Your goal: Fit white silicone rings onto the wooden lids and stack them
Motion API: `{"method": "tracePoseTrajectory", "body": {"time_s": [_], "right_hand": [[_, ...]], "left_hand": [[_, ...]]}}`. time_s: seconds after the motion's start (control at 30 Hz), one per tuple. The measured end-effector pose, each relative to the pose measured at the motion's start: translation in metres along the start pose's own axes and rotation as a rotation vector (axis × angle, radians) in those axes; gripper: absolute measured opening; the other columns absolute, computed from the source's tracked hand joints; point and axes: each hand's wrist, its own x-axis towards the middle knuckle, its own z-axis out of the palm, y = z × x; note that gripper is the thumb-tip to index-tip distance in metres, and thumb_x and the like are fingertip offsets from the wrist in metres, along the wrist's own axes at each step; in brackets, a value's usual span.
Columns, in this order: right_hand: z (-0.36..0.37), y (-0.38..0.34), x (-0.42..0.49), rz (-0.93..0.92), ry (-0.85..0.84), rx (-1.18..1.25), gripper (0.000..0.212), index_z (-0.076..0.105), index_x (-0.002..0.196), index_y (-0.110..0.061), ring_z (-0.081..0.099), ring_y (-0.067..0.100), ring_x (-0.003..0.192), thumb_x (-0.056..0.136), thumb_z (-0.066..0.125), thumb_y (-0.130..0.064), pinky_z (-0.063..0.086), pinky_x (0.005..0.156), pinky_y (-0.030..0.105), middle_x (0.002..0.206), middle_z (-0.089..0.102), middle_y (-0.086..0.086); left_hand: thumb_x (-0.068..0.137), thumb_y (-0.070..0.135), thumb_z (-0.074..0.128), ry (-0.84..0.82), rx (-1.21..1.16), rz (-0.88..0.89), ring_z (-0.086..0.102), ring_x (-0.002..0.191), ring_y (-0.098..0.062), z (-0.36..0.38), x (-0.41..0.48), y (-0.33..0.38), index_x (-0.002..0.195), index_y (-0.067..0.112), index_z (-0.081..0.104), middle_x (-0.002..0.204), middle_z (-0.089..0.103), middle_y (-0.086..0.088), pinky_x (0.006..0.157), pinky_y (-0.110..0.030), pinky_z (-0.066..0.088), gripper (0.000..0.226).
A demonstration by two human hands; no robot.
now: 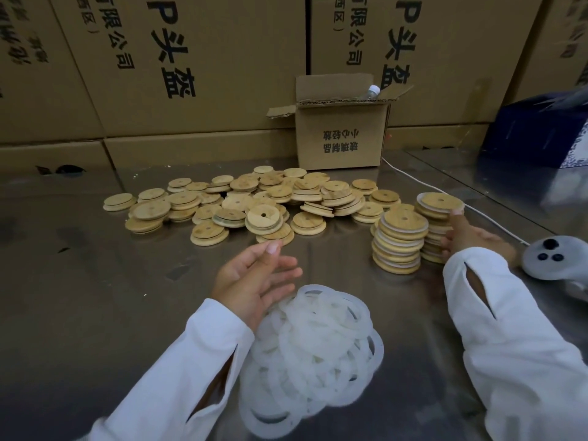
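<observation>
1. Handling, rings: the white silicone rings (311, 351) look thin, floppy and very light, and probably a bit tacky, so they likely cling to each other in the pile. Best bet is to pinch one band at its edge and peel it off the top, not scoop.
2. Handling, lids: the wooden lids (241, 205) look stiff, light and not fragile. Take one by the rim, thumb and fingers opposite. The ring most likely has to stretch over the narrower stepped part, so the rim has to stay free for it.
3. Look, rings: translucent white flat bands, tangled and overlapping in a loose heap on the steel table (79, 281), nearest the person, between the two white sleeves.
4. Look, lids: pale round discs with grain, a small centre hole and a stepped edge — dozens lie scattered in a low heap mid-table, some flipped, some leaning on others.
5. Finished ones: two stacks right of the heap, the front stack (399, 240) and the rear stack (436, 230), with white bands showing between the wood layers. The rear one looks slightly uneven.
6. Left hand (254, 278): palm up, fingers spread and relaxed, holding nothing, just above the far-left edge of the ring pile.
7. Right hand (467, 237): one fingertip touches the rim of the top lid (440, 202) on the rear stack, the other fingers lie against the stack's side — cannot tell whether it grips or only steadies.
8. Risk: a nudge could topple the rear stack.
9. Rest: small open carton (342, 135) with a bottle (374, 90) inside, white cable (423, 183), grey controller (553, 256), big cartons (191, 58) behind.
</observation>
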Motion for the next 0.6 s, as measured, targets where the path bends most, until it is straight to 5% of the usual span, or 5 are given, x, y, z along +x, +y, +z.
{"method": "tracePoseTrajectory", "body": {"time_s": [0.07,0.2,0.37,0.5,0.6], "right_hand": [[-0.002,0.002,-0.008,-0.118,0.037,-0.002,0.022,0.053,0.078,-0.016,0.043,0.009,0.056,0.088,0.055,-0.035,0.035,0.054,0.02,0.108,0.061,0.022],[0.01,0.002,-0.047,-0.501,0.269,0.11,0.016,0.056,0.079,-0.021,0.05,-0.005,0.049,0.08,0.064,-0.034,0.033,0.044,0.001,0.064,0.054,-0.008],[0.033,0.027,-0.088,-0.904,-0.15,-0.107,0.023,0.047,0.065,-0.028,0.047,-0.002,0.051,0.079,0.066,-0.031,0.037,0.049,0.01,0.054,0.049,-0.009],[0.044,0.056,-0.093,-0.942,-0.531,-0.43,0.018,0.05,0.065,-0.031,0.046,0.005,0.052,0.075,0.062,-0.041,0.035,0.05,0.018,0.049,0.045,-0.008],[0.047,0.062,-0.086,-0.915,-0.576,-0.455,0.018,0.051,0.064,-0.032,0.045,0.005,0.049,0.077,0.063,-0.036,0.036,0.049,0.019,0.046,0.045,-0.009]], "left_hand": [[0.065,0.034,0.062,0.035,0.027,0.012,0.071,0.074,-0.017,-0.001,0.001,0.001,0.095,0.016,0.065,0.071,0.071,-0.001,0.059,-0.025,0.057,0.035],[0.084,0.018,0.06,0.171,0.206,0.034,0.069,0.071,-0.013,-0.005,0.008,0.001,0.09,0.019,0.065,0.072,0.071,0.001,0.066,-0.027,0.056,0.007],[0.086,0.014,0.062,0.211,0.537,0.071,0.063,0.086,-0.021,-0.01,0.035,0.001,0.095,0.018,0.06,0.082,0.063,0.0,0.084,-0.038,0.05,0.01],[0.084,0.018,0.065,0.256,0.785,0.152,0.058,0.084,-0.015,-0.011,0.074,0.007,0.108,0.014,0.057,0.084,0.058,0.005,0.074,-0.024,0.039,0.026],[0.084,0.024,0.065,0.306,0.983,0.179,0.057,0.101,-0.023,-0.008,0.106,0.012,0.115,0.015,0.054,0.11,0.057,-0.003,0.079,-0.026,0.039,0.034]]}}
